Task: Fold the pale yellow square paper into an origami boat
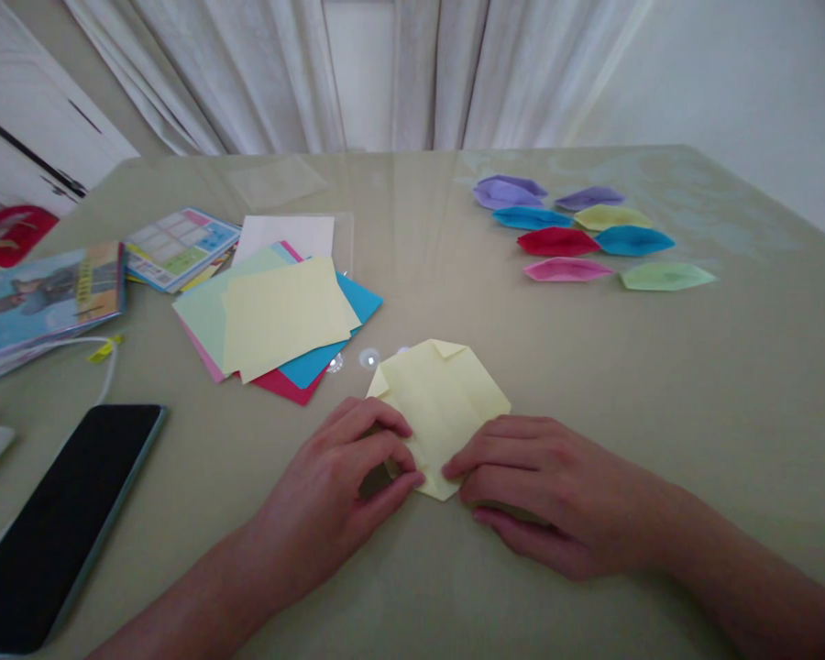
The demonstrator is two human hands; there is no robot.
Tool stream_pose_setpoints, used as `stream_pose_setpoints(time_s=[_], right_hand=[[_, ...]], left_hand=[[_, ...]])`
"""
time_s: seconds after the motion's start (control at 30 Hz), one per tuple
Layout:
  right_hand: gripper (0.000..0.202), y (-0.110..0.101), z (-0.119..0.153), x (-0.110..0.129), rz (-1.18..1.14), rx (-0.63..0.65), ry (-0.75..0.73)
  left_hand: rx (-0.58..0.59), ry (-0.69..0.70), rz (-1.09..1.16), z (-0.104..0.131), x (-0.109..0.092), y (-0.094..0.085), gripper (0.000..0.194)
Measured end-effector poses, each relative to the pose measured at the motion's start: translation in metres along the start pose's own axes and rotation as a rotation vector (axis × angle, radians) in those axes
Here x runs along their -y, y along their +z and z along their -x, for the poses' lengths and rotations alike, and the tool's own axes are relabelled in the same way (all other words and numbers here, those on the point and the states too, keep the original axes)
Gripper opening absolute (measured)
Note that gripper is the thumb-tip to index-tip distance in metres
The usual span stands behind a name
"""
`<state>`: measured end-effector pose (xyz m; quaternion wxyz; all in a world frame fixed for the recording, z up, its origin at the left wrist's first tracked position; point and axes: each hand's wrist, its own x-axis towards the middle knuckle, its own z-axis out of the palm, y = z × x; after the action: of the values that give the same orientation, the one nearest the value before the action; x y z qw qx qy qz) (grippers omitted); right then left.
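Note:
A pale yellow sheet of origami paper (446, 394) lies on the table between my two hands, with its far and left corners folded inward and faint creases across it. My left hand (350, 472) is closed on the near left edge, thumb and index finger pinching it. On the near right edge, the bent fingers of my right hand (550, 490) press together onto the paper, thumb tucked below. The two sets of fingertips are a short gap apart. The paper's near left and right edges are partly hidden under my fingers.
Loose coloured paper sheets (281, 316) are fanned out at left, beside a booklet (48, 298) and a printed card (182, 247). A phone (69, 522) and white cable (114, 371) lie nearer. Several folded paper boats (556, 242) stand in two columns at far right.

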<state>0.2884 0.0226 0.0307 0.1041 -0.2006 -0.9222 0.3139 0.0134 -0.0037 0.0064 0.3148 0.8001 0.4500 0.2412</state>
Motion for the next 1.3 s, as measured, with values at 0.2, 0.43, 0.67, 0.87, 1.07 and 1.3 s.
stream_pose_setpoints(time_s=[0.2, 0.43, 0.67, 0.87, 1.07, 1.3], right_hand=[[0.029, 0.0012, -0.0024, 0.0013, 0.058, 0.042, -0.022], [0.033, 0.0016, -0.0015, 0.0029, 0.117, 0.079, -0.006], [0.032, 0.0021, -0.0006, 0.0017, 0.109, 0.083, -0.014], [0.028, 0.0014, -0.0020, 0.0027, 0.110, 0.070, -0.011], [0.027, 0.0007, -0.0027, 0.0047, 0.118, 0.060, -0.003], [0.026, 0.0017, -0.0026, 0.0057, 0.113, 0.053, -0.025]], left_hand=[[0.011, -0.001, 0.019, 0.0002, -0.0007, -0.0004, 0.008], [0.009, -0.025, 0.022, -0.0012, -0.0021, -0.0001, 0.009], [0.013, -0.046, 0.011, -0.0007, -0.0038, -0.0016, 0.010], [0.039, -0.030, 0.004, -0.0008, -0.0014, -0.0006, 0.011], [0.028, -0.027, -0.015, -0.0021, -0.0026, 0.0024, 0.013], [0.011, -0.021, -0.062, -0.0002, -0.0034, 0.0059, 0.016]])
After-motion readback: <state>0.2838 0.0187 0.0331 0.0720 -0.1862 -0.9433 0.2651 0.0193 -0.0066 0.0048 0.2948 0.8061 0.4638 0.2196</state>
